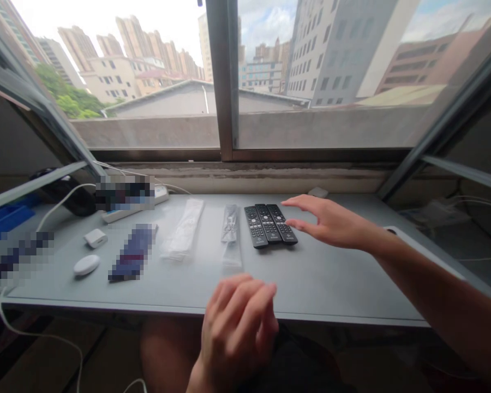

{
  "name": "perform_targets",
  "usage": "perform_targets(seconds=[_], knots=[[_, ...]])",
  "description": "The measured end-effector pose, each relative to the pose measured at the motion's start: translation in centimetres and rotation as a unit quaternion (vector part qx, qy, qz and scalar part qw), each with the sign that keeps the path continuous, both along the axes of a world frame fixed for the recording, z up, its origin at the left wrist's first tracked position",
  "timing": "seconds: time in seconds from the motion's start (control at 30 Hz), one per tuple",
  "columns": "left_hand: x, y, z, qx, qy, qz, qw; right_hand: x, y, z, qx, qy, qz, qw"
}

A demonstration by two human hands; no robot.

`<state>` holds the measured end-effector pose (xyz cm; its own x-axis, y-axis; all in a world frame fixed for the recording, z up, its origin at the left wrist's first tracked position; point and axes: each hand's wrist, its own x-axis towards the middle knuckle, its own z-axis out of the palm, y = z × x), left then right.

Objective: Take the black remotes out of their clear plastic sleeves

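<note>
Three black remote controls (270,225) lie side by side on the grey desk. Just to their right hovers my right hand (329,221), thumb and fingers apart, holding nothing. My left hand (239,327) is at the desk's front edge with its fingers curled in; the inside of the palm is hidden. Beyond it lies a narrow clear plastic packet (230,232) with small items in its upper part that I cannot make out. A wider stack of clear plastic bags (183,232) lies to the left of that packet.
On the left of the desk (327,284) are a white charger (95,238), a white oval case (86,265), a blurred blue packet (133,252) and a white power strip (157,195) with cables. Metal frame posts flank the desk; a window stands behind it.
</note>
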<state>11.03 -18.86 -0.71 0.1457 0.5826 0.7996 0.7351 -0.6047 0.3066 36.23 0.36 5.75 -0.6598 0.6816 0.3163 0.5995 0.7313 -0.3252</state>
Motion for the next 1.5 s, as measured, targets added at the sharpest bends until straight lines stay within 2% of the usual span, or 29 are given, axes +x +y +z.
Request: perform_targets(seconds=[0.07, 0.17, 0.2, 0.27, 0.33, 0.43, 0.53, 0.67, 0.73, 0.77, 0.8, 0.87, 0.93, 0.97, 1.07, 1.2, 1.33, 1.43, 1.5], knots=[[-1.7, 2.9, 0.9, -0.033, -0.003, 0.047, 0.998, -0.6, 1.8, -3.1, -0.006, 0.011, -0.014, 1.000], [-5.8, 8.3, 2.4, -0.106, -0.011, 0.200, 0.974, -1.0, 3.1, -6.5, -0.015, 0.024, -0.056, 0.998], [-7.2, 10.0, 2.6, -0.146, -0.003, 0.256, 0.956, -1.1, 3.3, -7.2, -0.016, 0.029, -0.070, 0.997], [-9.9, 12.8, 2.5, -0.250, 0.014, 0.356, 0.900, -1.2, 3.4, -8.3, -0.014, 0.040, -0.085, 0.995], [-12.0, 14.7, 1.8, -0.346, 0.041, 0.395, 0.850, -1.4, 3.3, -8.8, -0.015, 0.039, -0.098, 0.994], [-13.6, 16.1, 0.4, -0.387, 0.037, 0.375, 0.842, -1.6, 3.1, -9.0, -0.027, 0.019, -0.114, 0.993], [-14.1, 16.3, 0.2, -0.366, -0.001, 0.368, 0.854, -1.8, 3.0, -9.1, -0.040, 0.017, -0.125, 0.991], [-13.4, 17.2, 2.4, -0.251, -0.094, 0.336, 0.903, -2.0, 3.2, -9.2, -0.067, 0.030, -0.151, 0.986], [-12.5, 18.6, 3.8, -0.203, -0.171, 0.262, 0.928, -1.9, 3.4, -9.2, -0.078, 0.036, -0.156, 0.984], [-11.9, 19.5, 4.3, -0.198, -0.228, 0.211, 0.930, -1.9, 3.5, -9.2, -0.081, 0.040, -0.157, 0.983], [-11.3, 20.5, 4.7, -0.208, -0.298, 0.159, 0.918, -1.8, 3.6, -9.2, -0.082, 0.045, -0.158, 0.983], [-9.9, 22.6, 4.9, -0.248, -0.435, 0.070, 0.863, -1.6, 3.9, -9.3, -0.085, 0.056, -0.159, 0.982], [-8.6, 24.2, 4.3, -0.262, -0.521, 0.005, 0.813, -1.4, 4.3, -9.5, -0.083, 0.064, -0.163, 0.981], [-8.1, 24.7, 3.8, -0.262, -0.542, -0.015, 0.799, -1.4, 4.5, -9.6, -0.080, 0.067, -0.165, 0.981], [-7.2, 25.3, 2.0, -0.276, -0.561, -0.056, 0.779, -1.3, 4.7, -9.8, -0.074, 0.077, -0.180, 0.978], [-7.0, 24.8, 0.1, -0.303, -0.577, -0.086, 0.754, -1.3, 4.4, -9.3, -0.100, 0.075, -0.216, 0.968], [-7.2, 24.7, -0.6, -0.323, -0.594, -0.110, 0.729, -0.9, 4.8, -9.1, -0.107, 0.055, -0.241, 0.963], [-7.5, 24.8, -1.0, -0.337, -0.606, -0.129, 0.709, -0.5, 5.3, -9.1, -0.067, 0.072, -0.234, 0.967], [-7.9, 24.9, -1.1, -0.334, -0.621, -0.122, 0.698, -0.8, 4.8, -8.2, -0.024, 0.114, -0.234, 0.965]])
